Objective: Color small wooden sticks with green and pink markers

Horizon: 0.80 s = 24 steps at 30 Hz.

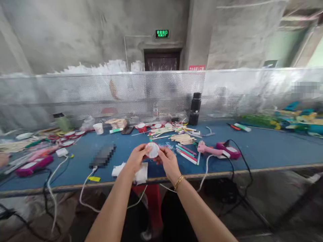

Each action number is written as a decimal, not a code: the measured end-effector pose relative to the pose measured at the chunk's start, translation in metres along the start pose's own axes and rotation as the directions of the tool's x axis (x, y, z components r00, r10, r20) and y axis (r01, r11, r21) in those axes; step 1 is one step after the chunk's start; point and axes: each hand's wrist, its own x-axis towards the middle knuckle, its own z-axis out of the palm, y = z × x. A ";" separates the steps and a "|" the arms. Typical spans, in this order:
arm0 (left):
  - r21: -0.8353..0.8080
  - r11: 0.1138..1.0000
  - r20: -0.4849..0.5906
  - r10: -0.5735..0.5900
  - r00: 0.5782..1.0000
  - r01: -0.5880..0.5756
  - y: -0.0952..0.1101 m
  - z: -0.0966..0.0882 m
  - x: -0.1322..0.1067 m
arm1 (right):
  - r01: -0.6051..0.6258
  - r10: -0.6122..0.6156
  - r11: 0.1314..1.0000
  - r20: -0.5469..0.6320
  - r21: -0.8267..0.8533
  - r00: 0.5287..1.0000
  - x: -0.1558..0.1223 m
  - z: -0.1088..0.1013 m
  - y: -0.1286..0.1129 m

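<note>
Between my two hands, just above the table's front part, is a round white disc with a red rim (pixel 152 150). My left hand (pixel 137 157) pinches its left edge, and the fingers of my right hand (pixel 169 162) close on its right edge. Behind the disc lie thin pale strands (pixel 166 146) and a pile of flat wooden sticks (pixel 183 138). To the right of my hands are several felt-tip pens (pixel 186 155). White tissue (pixel 141 173) lies by the table edge, partly hidden under my left forearm.
A pink glue gun (pixel 210 150) with a cord rests at right, beside a purple device (pixel 230 150). A black flask (pixel 195 109) stands near the mesh screen (pixel 101 97). At left are a blurred dark slab (pixel 103 156) on a white cable, a paper cup (pixel 98 128) and more red-rimmed discs (pixel 69 134).
</note>
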 end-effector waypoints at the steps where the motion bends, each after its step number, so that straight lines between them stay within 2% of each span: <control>1: -0.003 1.000 0.000 0.002 1.000 -0.002 0.000 0.001 0.000 | 0.010 -0.010 1.000 -0.003 -0.002 1.000 0.000 0.000 -0.001; 9: -0.037 0.999 -0.081 0.016 0.997 -0.020 -0.002 0.002 0.003 | 0.133 -0.132 0.990 0.022 -0.046 0.991 -0.001 -0.004 0.001; 12: -0.015 1.000 -0.069 0.017 0.997 -0.018 -0.002 0.002 0.002 | 0.174 -0.171 0.982 0.040 -0.073 0.984 0.000 -0.005 0.004; 16: -0.010 1.000 -0.058 0.027 0.998 -0.027 -0.001 0.002 0.001 | 0.190 -0.187 0.976 0.038 -0.105 0.982 0.003 -0.006 0.008; 24: 0.061 0.997 -0.169 0.062 0.984 -0.053 -0.005 -0.005 0.003 | 0.213 -0.220 0.960 -0.019 -0.181 0.975 0.008 -0.004 0.013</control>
